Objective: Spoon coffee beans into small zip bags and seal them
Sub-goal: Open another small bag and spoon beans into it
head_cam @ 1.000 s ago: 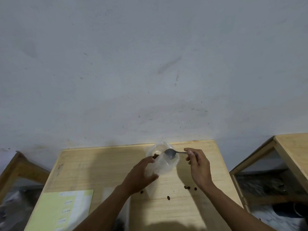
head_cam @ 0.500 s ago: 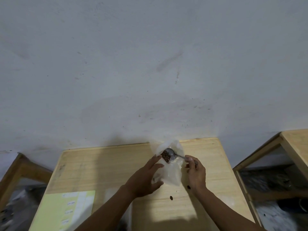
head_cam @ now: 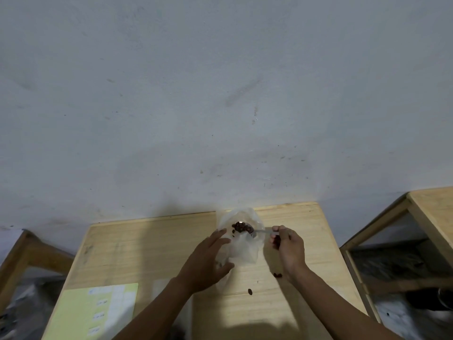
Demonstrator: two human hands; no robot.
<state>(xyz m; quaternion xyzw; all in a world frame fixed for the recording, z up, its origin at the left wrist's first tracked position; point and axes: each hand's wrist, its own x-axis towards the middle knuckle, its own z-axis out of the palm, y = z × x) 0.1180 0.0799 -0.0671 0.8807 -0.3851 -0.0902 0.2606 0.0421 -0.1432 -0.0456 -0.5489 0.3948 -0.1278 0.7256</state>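
1. Wooden tabletop [head_cam: 137, 251] up against a scuffed grey wall [head_cam: 220, 94], seen from above.
2. Clear plastic bag [head_cam: 245, 251] sat near the back edge of the tabletop, mouth open and facing up.
3. Left hand [head_cam: 208, 261] on the bag's left side, fingers stretched along the plastic and thumb underneath. Looked like holding it up, but couldn't really tell how tight through the crinkled plastic.
4. Right hand [head_cam: 289, 249] just right of the bag, fingers curled and pinching the handle of a metal spoon [head_cam: 259, 231].
5. Spoon bowl right over the bag's open mouth, loaded with a heap of dark coffee beans [head_cam: 241, 227]. One or two beans just off the bowl's left edge, over the bag mouth.
6. Hands apart, with the bag between them.
7. A few loose beans [head_cam: 250, 292] scattered on the tabletop near the right wrist, well clear of the bag.
8. Pale yellow-green sheet [head_cam: 98, 312] with small white labels at the front left corner of the tabletop, writing too blurry to read.
9. Another wooden table [head_cam: 431, 212] off to the right, dark clutter beneath it, too murky to make out.
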